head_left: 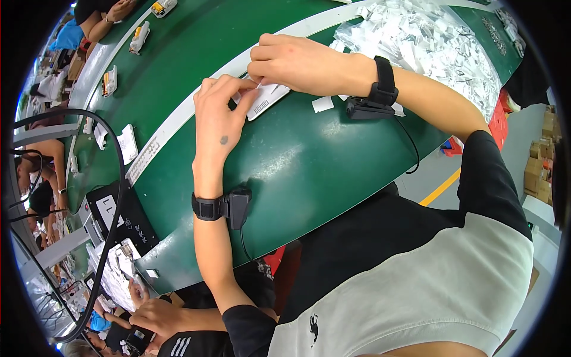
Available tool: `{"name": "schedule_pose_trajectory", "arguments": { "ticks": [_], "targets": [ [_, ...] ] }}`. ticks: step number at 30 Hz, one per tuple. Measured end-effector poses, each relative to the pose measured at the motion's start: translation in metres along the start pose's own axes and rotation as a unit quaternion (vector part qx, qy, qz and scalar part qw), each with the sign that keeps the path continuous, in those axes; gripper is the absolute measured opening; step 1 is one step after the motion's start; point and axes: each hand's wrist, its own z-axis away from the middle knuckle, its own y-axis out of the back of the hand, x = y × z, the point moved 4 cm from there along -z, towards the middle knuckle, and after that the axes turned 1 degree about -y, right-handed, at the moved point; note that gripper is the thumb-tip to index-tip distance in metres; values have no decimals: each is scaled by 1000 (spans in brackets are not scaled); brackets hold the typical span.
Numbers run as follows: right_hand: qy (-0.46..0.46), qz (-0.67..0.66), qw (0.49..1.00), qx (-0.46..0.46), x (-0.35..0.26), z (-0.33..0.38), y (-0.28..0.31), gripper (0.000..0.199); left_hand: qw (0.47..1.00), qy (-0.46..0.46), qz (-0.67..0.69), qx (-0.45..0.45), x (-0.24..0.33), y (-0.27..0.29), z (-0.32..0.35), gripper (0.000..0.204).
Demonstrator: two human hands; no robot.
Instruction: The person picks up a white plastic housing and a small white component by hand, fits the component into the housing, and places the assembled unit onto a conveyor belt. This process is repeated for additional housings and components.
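A white, flat plastic housing [267,102] with rows of small slots lies at the far side of the green bench. My left hand [221,110] has its thumb and fingers closed on the housing's left end. Over its far edge, my right hand [291,62] is curled, with thumb and fingertips pinched together close to the left fingertips. Whatever small part those right fingers hold is hidden. A small white piece [323,105] rests on the bench below my right wrist.
A clear plastic bag [416,47] heaped with white pieces spreads at the far right. A curved white rail [178,125] borders a green belt carrying several devices [109,81]. A black box [122,217] stands left; a co-worker's hand [157,315] is at lower left. Cables hang from both wrist straps.
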Motion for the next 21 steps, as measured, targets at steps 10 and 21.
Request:
{"name": "schedule_pose_trajectory", "arguments": {
  "ticks": [10,21],
  "targets": [
    [-66,-66,995,25,-2,4,-5,10,999,20,27,12,-3,-1,1,9],
    [-74,-107,966,-224,6,-30,6,16,996,35,40,67,1,-12,1,11]
  ]
}}
